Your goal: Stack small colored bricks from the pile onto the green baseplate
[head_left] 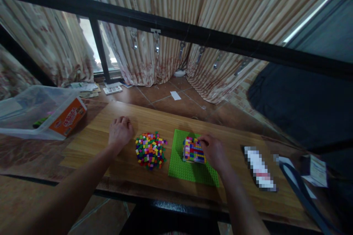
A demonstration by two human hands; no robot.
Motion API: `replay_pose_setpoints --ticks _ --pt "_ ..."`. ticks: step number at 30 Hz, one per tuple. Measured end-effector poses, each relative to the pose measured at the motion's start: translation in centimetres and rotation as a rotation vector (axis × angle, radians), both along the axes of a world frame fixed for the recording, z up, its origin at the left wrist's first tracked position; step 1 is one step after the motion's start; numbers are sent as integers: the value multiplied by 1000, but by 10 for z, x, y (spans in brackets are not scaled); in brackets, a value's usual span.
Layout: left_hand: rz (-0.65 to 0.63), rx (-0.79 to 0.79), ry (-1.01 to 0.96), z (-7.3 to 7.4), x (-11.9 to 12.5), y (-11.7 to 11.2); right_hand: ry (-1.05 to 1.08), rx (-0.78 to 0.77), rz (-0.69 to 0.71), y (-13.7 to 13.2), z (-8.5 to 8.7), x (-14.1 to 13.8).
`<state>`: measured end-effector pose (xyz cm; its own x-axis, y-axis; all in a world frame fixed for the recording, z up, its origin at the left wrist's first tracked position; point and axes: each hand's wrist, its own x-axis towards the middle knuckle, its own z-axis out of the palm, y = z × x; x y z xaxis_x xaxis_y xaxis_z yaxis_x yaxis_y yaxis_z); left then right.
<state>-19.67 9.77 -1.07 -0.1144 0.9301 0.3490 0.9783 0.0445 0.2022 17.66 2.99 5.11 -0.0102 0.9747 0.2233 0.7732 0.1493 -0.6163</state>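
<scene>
My right hand has its thumb and fingers pinched together at the upper right corner of a small build of toy bricks in many colours. This build stands on a green studded baseplate. Any single brick between the fingertips is hidden. To the left of the baseplate lies a loose pile of small coloured bricks. My left hand rests on the wooden board, just left of the pile and apart from it, with its fingers curled under. What those fingers may hold is out of sight.
A clear plastic bin with an orange label stands at the far left. On the right lies a blurred-out long object, near a dark strap and papers. A black rail crosses beyond the wooden board.
</scene>
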Motion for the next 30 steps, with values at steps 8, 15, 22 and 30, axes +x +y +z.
replay_pose_setpoints --ticks 8,15,22,30 --pt "22 -15 -26 1 2 0 -25 -88 56 12 2 6" --pt "8 14 -17 -1 1 0 105 -85 45 14 -4 11" --pt "12 10 -22 -2 1 0 234 -117 85 17 -3 15" --pt "12 2 -37 -5 -1 2 266 -173 198 25 -3 23"
